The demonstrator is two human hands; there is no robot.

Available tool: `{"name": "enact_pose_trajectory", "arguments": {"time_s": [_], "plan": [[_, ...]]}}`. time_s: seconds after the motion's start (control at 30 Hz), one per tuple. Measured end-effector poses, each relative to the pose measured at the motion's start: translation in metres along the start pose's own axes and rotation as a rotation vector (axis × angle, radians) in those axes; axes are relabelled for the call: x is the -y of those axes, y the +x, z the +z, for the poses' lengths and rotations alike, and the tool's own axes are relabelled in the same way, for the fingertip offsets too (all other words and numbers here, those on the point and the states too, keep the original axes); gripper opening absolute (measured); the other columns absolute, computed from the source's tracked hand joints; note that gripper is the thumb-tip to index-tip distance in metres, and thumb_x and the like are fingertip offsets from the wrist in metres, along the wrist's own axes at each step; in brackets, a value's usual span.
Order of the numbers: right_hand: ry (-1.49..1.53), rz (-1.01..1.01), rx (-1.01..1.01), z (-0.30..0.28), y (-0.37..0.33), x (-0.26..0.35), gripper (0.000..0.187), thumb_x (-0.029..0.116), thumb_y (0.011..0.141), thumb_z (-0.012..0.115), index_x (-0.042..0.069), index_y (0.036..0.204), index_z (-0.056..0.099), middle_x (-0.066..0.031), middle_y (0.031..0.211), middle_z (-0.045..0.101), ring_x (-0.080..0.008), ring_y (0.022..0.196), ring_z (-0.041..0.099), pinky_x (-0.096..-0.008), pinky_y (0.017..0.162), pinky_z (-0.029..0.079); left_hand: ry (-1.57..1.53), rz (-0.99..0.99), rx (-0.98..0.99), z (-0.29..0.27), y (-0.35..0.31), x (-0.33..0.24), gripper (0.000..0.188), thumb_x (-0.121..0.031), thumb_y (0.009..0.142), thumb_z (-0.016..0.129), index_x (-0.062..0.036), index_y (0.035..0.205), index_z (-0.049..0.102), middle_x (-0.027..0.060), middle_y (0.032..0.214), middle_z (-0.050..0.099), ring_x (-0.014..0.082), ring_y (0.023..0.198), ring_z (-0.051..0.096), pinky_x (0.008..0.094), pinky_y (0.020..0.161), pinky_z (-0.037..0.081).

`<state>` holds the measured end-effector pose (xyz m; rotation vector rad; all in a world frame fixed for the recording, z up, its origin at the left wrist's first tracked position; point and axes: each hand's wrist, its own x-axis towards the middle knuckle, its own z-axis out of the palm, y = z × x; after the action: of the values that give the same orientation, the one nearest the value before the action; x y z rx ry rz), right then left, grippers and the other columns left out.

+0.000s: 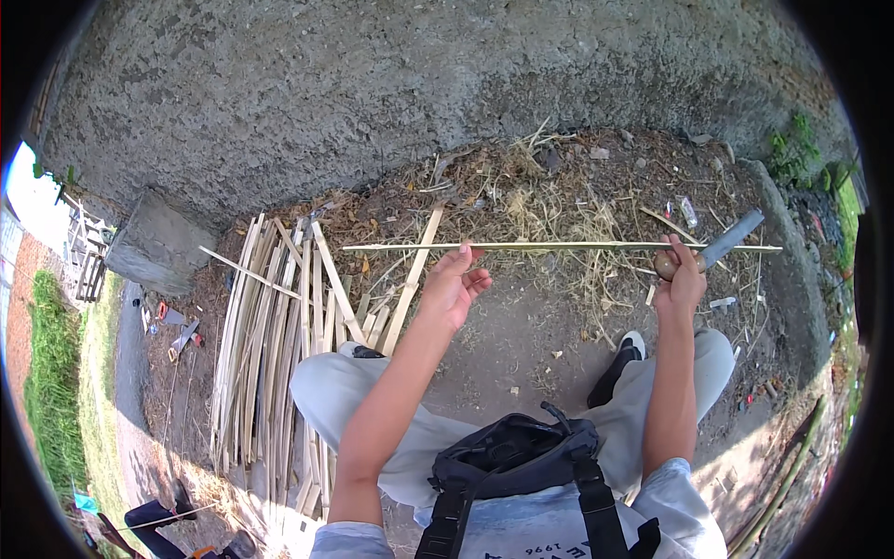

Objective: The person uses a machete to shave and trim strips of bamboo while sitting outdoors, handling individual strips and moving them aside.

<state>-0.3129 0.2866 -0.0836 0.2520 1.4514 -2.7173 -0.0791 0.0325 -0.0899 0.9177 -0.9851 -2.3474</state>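
Observation:
A long thin bamboo strip runs level across the view in front of me. My left hand pinches it left of its middle, thumb on top and the other fingers loosely curled below. Toward its right end, my right hand grips a knife with a broad grey blade and a rounded brown handle. The right fingers also press against the strip, and the blade points up and to the right, crossing it. Exactly how those fingers share knife and strip is partly hidden.
A pile of split bamboo strips lies to my left. Shavings cover the ground before a rough grey wall. Hand saws lie at far left, near a concrete block. Another person's leg shows at lower left.

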Motion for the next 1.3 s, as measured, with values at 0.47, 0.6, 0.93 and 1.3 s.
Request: {"name": "enact_pose_trajectory", "arguments": {"time_s": [0.47, 0.6, 0.93, 1.3], "plan": [[0.228, -0.054, 0.067, -0.027, 0.031, 0.012, 0.018, -0.007, 0.085, 0.054, -0.007, 0.099, 0.042, -0.0253, 0.113, 0.057, -0.0348, 0.109, 0.061, -0.0409, 0.094, 0.053, 0.787, 0.145, 0.218, 0.009, -0.017, -0.032, 0.029, -0.017, 0.092, 0.062, -0.0004, 0.116, 0.06, 0.0089, 0.097, 0.067, 0.0132, 0.068, 0.061, 0.0292, 0.062, 0.052], [0.245, -0.099, -0.017, -0.03, 0.035, 0.021, 0.023, -0.007, 0.085, 0.051, -0.013, 0.106, 0.043, -0.0253, 0.114, 0.057, -0.0338, 0.114, 0.058, -0.0405, 0.102, 0.049, 1.307, 0.937, -0.225, 0.007, -0.043, -0.069, 0.029, -0.018, 0.085, 0.07, -0.0026, 0.109, 0.065, 0.0075, 0.092, 0.066, 0.0176, 0.068, 0.059, 0.0297, 0.06, 0.047], [0.291, -0.074, 0.012, -0.033, 0.029, 0.03, 0.028, -0.007, 0.085, 0.05, -0.013, 0.109, 0.037, -0.026, 0.123, 0.05, -0.036, 0.117, 0.054, -0.0427, 0.104, 0.047, 1.6, 1.377, -0.39, -0.028, -0.048, -0.123, 0.046, -0.025, 0.086, 0.067, -0.0063, 0.127, 0.055, 0.0111, 0.128, 0.053, 0.0322, 0.124, 0.038, 0.0445, 0.104, 0.033], [0.318, -0.068, 0.051, -0.035, 0.034, 0.033, 0.013, -0.007, 0.084, 0.05, -0.001, 0.085, 0.039, -0.0235, 0.124, 0.052, -0.0357, 0.119, 0.053, -0.0447, 0.105, 0.046, 1.467, 1.016, -0.15, -0.037, -0.034, -0.127, 0.032, -0.015, 0.085, 0.067, -0.0058, 0.116, 0.062, 0.0137, 0.116, 0.061, 0.0312, 0.113, 0.052, 0.0405, 0.098, 0.04]]}}
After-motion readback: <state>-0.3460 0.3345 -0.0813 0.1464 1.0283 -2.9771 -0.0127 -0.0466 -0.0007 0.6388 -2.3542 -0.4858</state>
